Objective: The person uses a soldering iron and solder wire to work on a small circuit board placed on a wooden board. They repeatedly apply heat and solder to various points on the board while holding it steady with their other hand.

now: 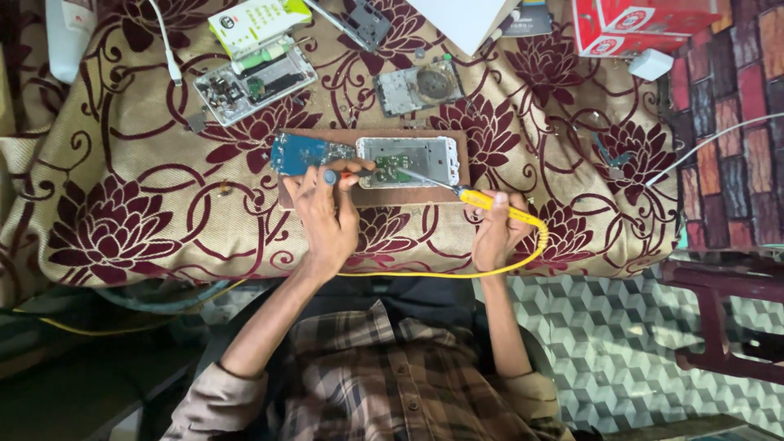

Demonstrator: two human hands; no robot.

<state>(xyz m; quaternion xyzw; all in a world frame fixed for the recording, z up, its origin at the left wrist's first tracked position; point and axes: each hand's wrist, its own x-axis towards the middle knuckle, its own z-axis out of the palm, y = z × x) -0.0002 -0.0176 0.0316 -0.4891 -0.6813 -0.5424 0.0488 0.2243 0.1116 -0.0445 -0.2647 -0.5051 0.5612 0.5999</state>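
Note:
An opened white phone frame [406, 159] lies on a brown wooden board [384, 196] on the floral cloth. A blue circuit board [296, 153] sits at the board's left end. My left hand [327, 216] grips a small tool with an orange shaft and blue cap [333, 175], resting against the phone's left end. My right hand [496, 233] holds a yellow soldering iron [490, 202]. Its metal tip slants up-left over the phone's lower edge. The iron's yellow cord [457, 273] loops back under my wrists.
Two more stripped phones [255, 82] [418, 86] lie farther back on the cloth-covered table [122, 204]. A white-and-green box [257, 20], a red box [633, 24], a white charger [651, 64] and a white cable [710, 143] are nearby. A dark red stool [719, 314] stands at right.

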